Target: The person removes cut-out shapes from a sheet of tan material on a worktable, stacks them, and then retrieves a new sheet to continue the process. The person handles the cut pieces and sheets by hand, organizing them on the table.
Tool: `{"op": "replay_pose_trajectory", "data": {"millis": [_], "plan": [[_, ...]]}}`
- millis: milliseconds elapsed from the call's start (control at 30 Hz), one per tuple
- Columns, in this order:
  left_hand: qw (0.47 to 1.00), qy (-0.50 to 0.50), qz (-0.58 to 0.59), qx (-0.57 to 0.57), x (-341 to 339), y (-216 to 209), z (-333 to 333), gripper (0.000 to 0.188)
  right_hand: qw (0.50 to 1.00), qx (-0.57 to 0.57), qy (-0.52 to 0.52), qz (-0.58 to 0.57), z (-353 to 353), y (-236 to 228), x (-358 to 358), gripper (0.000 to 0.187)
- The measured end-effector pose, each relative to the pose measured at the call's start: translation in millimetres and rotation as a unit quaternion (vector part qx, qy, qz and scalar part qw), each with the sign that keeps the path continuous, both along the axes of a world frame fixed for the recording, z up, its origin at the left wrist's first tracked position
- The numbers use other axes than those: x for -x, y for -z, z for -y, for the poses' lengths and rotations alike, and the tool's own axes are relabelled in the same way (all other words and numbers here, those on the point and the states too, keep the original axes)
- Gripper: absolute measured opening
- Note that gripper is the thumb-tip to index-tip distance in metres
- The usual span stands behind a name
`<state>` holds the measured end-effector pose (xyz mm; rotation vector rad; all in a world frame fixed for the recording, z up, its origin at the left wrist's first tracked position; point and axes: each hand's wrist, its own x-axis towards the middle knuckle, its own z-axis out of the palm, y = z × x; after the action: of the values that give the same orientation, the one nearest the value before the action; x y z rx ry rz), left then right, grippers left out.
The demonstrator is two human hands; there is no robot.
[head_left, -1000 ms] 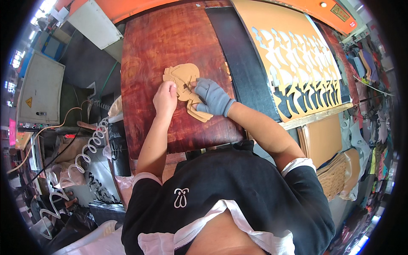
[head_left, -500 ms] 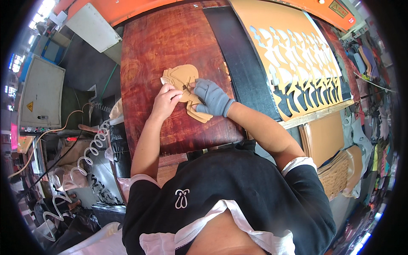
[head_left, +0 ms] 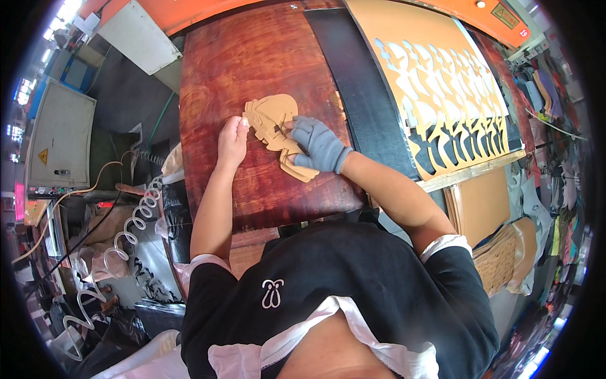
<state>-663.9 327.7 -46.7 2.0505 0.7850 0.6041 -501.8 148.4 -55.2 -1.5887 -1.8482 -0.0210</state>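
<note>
Several tan cut-out pieces (head_left: 278, 110) lie stacked together over the reddish-brown wooden board (head_left: 252, 57). They have rounded, curved outlines with small slots. My bare left hand (head_left: 233, 142) pinches the stack at its left edge, thumb and fingers closed together. On the other side, my right hand (head_left: 319, 144), in a grey glove, curls round the right edge and lower end of the stack. Its fingertips rest near the slots in the middle. The underside of the stack is hidden.
Right of the board runs a black strip (head_left: 360, 88). Beyond it lies a tan sheet (head_left: 435, 69) with rows of cut-out holes. An orange machine beam (head_left: 208, 12) spans the far side. Brown sheets (head_left: 480, 208) stand at the right; a coiled hose (head_left: 136, 221) hangs at the left.
My left hand has shifted left and down, from the middle of the stack to its left edge, uncovering more of the slotted pieces. My right hand keeps its grip, moving slightly right.
</note>
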Motion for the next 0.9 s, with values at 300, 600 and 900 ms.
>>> {"op": "replay_pose_trajectory", "data": {"millis": [300, 600, 900], "plan": [[0.997, 0.019, -0.053, -0.047, -5, 7, 12, 0.021, 1.0, 0.005, -0.017, -0.021, 0, 0, -1, 0.05], [0.993, 0.061, -0.064, 0.076, -7, 17, -11, 0.018, 1.0, -0.002, -0.014, -0.015, 1, 2, -1, 0.049], [0.991, 0.077, -0.054, 0.1, -9, 20, -9, 0.012, 1.0, -0.003, -0.012, -0.021, 0, 2, -1, 0.048]]}}
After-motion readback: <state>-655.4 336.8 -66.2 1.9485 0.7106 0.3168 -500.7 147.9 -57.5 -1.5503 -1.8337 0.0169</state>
